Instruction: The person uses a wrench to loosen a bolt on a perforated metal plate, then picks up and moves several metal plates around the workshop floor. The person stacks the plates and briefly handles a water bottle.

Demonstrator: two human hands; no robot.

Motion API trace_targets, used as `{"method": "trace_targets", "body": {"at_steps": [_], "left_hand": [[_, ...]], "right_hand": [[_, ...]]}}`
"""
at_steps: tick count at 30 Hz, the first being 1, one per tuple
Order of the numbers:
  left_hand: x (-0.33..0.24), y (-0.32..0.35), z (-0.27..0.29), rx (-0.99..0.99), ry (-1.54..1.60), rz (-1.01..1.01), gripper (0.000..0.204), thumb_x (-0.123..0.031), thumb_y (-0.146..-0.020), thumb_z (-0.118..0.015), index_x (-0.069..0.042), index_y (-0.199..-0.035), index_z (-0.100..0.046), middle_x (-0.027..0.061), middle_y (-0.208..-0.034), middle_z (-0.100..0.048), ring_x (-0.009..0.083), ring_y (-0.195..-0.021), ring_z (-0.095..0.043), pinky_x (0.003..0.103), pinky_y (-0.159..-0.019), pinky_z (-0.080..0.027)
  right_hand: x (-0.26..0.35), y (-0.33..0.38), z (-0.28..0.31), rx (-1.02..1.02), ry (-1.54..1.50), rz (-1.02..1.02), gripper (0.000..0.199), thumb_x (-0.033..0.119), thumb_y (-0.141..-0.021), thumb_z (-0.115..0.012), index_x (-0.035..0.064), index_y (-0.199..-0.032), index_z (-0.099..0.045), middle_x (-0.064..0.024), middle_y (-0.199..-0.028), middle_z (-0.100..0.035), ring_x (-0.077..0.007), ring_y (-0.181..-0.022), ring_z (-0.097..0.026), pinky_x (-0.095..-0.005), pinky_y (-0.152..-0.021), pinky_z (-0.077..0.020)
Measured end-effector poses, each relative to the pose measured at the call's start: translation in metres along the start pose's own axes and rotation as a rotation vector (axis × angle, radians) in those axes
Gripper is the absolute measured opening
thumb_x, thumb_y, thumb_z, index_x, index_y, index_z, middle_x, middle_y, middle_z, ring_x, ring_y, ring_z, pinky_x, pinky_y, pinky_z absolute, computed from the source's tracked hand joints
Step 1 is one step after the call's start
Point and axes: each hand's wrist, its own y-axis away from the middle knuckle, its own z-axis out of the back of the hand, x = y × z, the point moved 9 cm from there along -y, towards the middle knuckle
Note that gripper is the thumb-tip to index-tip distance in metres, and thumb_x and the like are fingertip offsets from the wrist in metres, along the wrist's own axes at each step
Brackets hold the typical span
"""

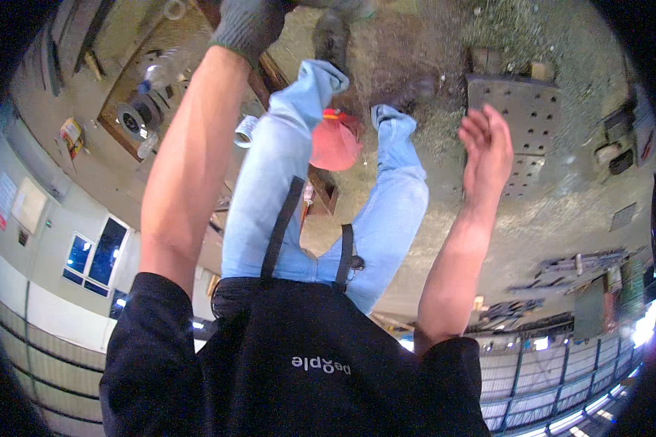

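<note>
My left hand (251,28) wears a dark grey knit glove and reaches to the top edge of the picture. Its fingers are cut off there, so whatever it holds or touches is hidden. Beside it, a greyish thing (339,6) is cropped by the same edge and I cannot make out its kind. Bare and a little blurred, my right hand (488,149) hangs out to the right with its fingers loosely apart and nothing in them. Nearest to it is a grey metal plate (517,102) with rows of round holes.
Between my legs shows a red rounded thing (335,143). A white cylindrical container (245,132) is by my left leg. Further left, a wood-edged surface carries a dark spool (138,119) and plastic bottles. Metal pieces (619,149) lie at the right; scrap bars (517,309) lie lower right.
</note>
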Motion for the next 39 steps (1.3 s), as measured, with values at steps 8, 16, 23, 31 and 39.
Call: {"method": "trace_targets", "body": {"at_steps": [8,16,23,31,39], "left_hand": [[0.125,-0.01,-0.093,0.357,-0.798,0.16,0.041,-0.039,-0.098,-0.048,0.0,-0.098,-0.063,0.0055,-0.082,-0.062,0.0153,-0.074,-0.058,0.03,-0.069,-0.049],[0.158,-0.023,-0.12,0.543,-1.139,0.026,0.041,-0.037,-0.098,-0.046,0.001,-0.103,-0.062,0.0095,-0.083,-0.062,0.0189,-0.075,-0.061,0.032,-0.069,-0.05],[0.12,-0.009,-0.128,0.636,-1.127,-0.197,0.042,-0.038,-0.098,-0.046,0.0,-0.105,-0.063,0.0096,-0.083,-0.064,0.0183,-0.074,-0.062,0.031,-0.069,-0.051],[0.075,0.018,-0.122,0.634,-1.076,-0.434,0.043,-0.04,-0.095,-0.049,-0.002,-0.102,-0.066,0.0088,-0.085,-0.067,0.0183,-0.074,-0.064,0.032,-0.069,-0.051],[0.008,0.054,-0.133,0.627,-0.93,-0.709,0.043,-0.043,-0.092,-0.051,-0.004,-0.099,-0.069,0.0081,-0.087,-0.07,0.0182,-0.074,-0.065,0.032,-0.07,-0.051]], "right_hand": [[-0.062,-0.122,0.012,0.065,0.041,0.095,0.033,0.022,-0.097,-0.054,-0.0009,-0.121,-0.057,-0.0147,-0.104,-0.066,-0.0194,-0.089,-0.065,-0.0299,-0.079,-0.0529],[-0.042,-0.141,0.04,0.049,0.38,0.264,0.041,0.026,-0.101,-0.047,-0.0032,-0.13,-0.051,-0.017,-0.116,-0.063,-0.0215,-0.101,-0.063,-0.0333,-0.093,-0.048],[-0.025,-0.109,0.024,0.115,0.533,0.369,0.047,0.031,-0.101,-0.043,-0.0009,-0.134,-0.05,-0.0159,-0.122,-0.06,-0.0198,-0.104,-0.061,-0.0321,-0.095,-0.0449],[0.006,-0.058,-0.01,0.224,0.601,0.642,0.049,0.038,-0.098,-0.047,0.0007,-0.13,-0.055,-0.0131,-0.113,-0.065,-0.0199,-0.101,-0.061,-0.0329,-0.092,-0.0453],[0.008,-0.063,0.002,0.114,0.708,0.624,0.043,0.039,-0.098,-0.051,0.0065,-0.126,-0.059,-0.0087,-0.109,-0.065,-0.0168,-0.093,-0.059,-0.0318,-0.088,-0.0469]]}}
